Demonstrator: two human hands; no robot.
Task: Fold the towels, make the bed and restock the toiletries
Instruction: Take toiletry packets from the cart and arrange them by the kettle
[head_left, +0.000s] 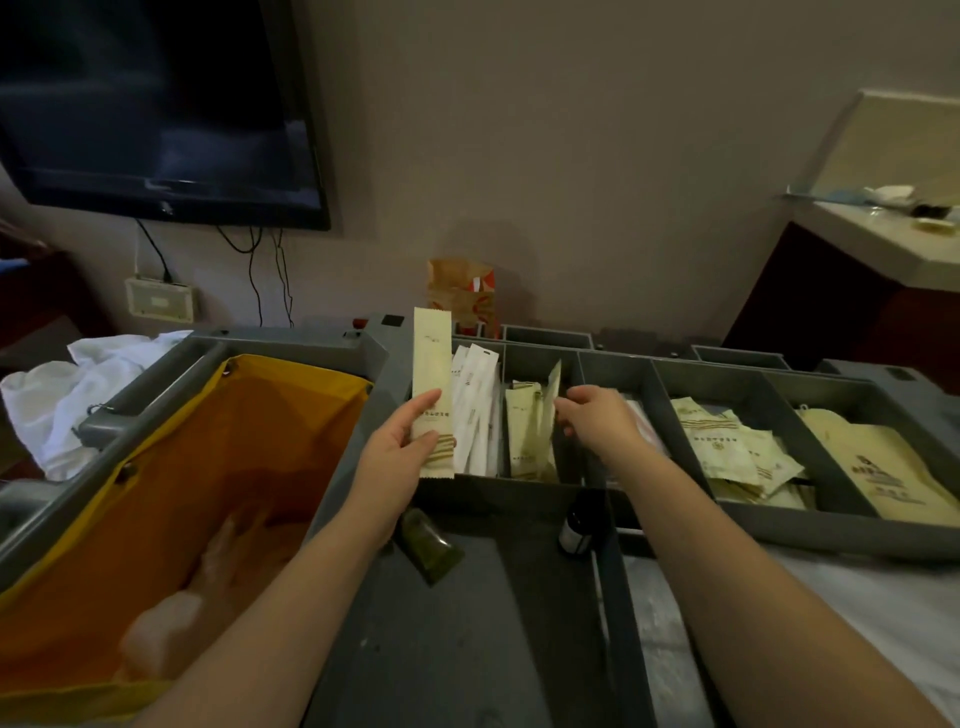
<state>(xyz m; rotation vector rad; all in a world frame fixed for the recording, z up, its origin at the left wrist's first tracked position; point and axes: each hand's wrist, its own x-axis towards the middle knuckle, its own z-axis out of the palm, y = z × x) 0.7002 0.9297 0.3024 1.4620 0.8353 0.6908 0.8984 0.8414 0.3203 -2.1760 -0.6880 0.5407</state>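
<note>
Over the leftmost compartment of the cart's grey tray, the left hand holds a long cream sachet upright, thumb across its front and fingers curled behind. White packets stand in that compartment, just behind the sachet. Over the next compartment to the right, the right hand reaches in with curled fingers at the edge of a tilted sachet among more cream sachets; whether it grips one or only touches cannot be told. Further right in the tray lie square packets, and in the last compartment, large pouches. Just in front of the tray, a green tube lies flat and a dark bottle stands. Left of the tray hangs an orange bag, with white towels heaped beyond it. Behind the tray stands a paper bag.
</note>
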